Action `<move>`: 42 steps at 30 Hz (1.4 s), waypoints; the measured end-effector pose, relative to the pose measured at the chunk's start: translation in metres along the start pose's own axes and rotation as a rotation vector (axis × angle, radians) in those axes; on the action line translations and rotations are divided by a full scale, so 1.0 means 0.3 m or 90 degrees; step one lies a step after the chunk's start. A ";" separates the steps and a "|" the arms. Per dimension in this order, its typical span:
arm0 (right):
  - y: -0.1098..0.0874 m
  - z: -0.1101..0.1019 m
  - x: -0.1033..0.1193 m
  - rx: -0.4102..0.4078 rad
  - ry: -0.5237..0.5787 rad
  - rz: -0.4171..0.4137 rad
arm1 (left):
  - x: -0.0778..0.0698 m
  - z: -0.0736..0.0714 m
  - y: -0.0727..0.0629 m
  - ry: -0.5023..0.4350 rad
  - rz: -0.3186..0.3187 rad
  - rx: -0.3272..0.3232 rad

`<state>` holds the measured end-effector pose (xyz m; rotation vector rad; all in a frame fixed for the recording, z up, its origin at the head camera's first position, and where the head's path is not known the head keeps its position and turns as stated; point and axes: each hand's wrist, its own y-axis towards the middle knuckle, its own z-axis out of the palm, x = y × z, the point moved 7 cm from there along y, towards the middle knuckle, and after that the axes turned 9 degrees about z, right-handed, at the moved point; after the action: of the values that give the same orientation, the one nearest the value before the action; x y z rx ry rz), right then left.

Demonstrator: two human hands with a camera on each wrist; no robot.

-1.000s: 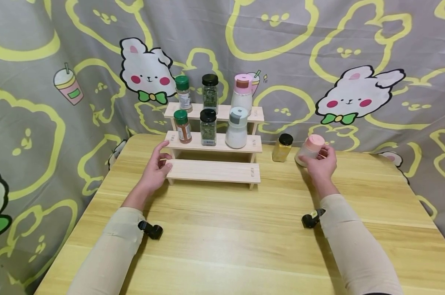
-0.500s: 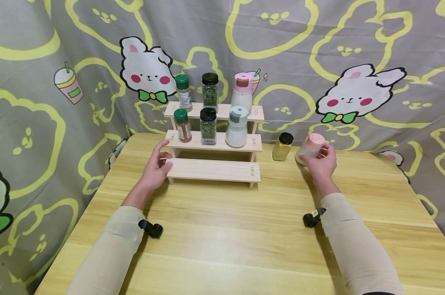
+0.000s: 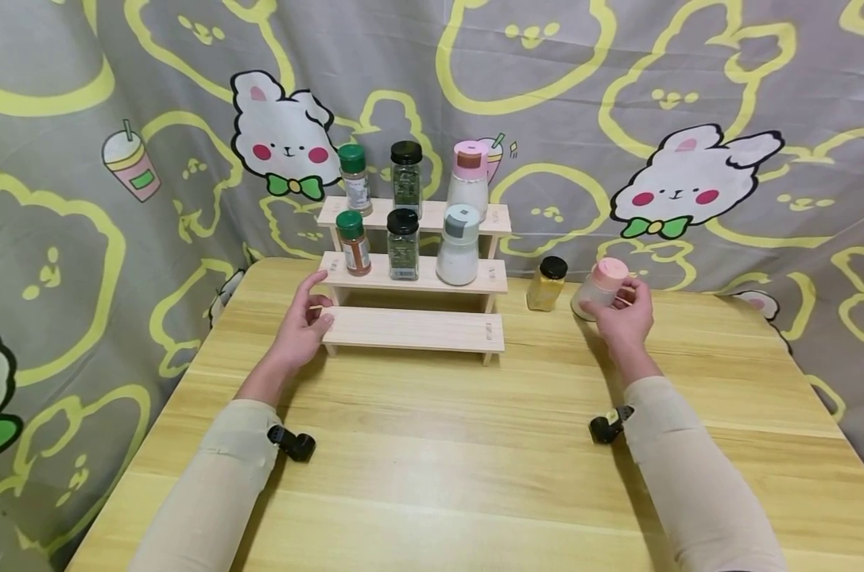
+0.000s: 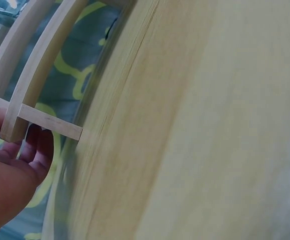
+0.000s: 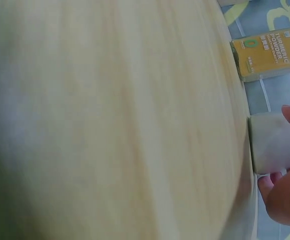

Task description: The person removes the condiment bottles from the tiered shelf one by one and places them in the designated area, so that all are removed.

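A three-tier wooden spice rack (image 3: 410, 330) stands toward the back of the table. My left hand (image 3: 301, 327) grips the left end of its lowest step; in the left wrist view, the fingers (image 4: 43, 150) curl behind the end of the plank. To the right of the rack, my right hand (image 3: 626, 318) holds a pink-capped seasoning jar (image 3: 606, 278) around its side. The jar is upright on the table, and in the right wrist view its pale body (image 5: 272, 142) shows between thumb and fingers. Close to its left stands a black-capped turmeric powder bottle (image 3: 548, 286).
The middle tier bears a green-capped bottle (image 3: 354, 246), a black-capped herb jar (image 3: 403, 248) and a grey-capped shaker (image 3: 458, 248). On the top tier are another green-capped bottle (image 3: 355, 179), another herb jar (image 3: 406, 181) and a pink-capped shaker (image 3: 469, 183). A patterned curtain (image 3: 546, 103) hangs behind.
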<state>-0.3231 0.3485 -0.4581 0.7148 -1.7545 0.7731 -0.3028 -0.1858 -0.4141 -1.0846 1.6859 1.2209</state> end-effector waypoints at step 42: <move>-0.189 -0.057 0.038 0.035 0.051 -0.071 | 0.113 -0.016 0.025 -0.003 0.008 -0.012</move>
<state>-0.2727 0.3259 -0.4338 0.8010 -1.6118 0.7656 -0.3218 -0.1958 -0.4420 -1.0831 1.6841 1.2482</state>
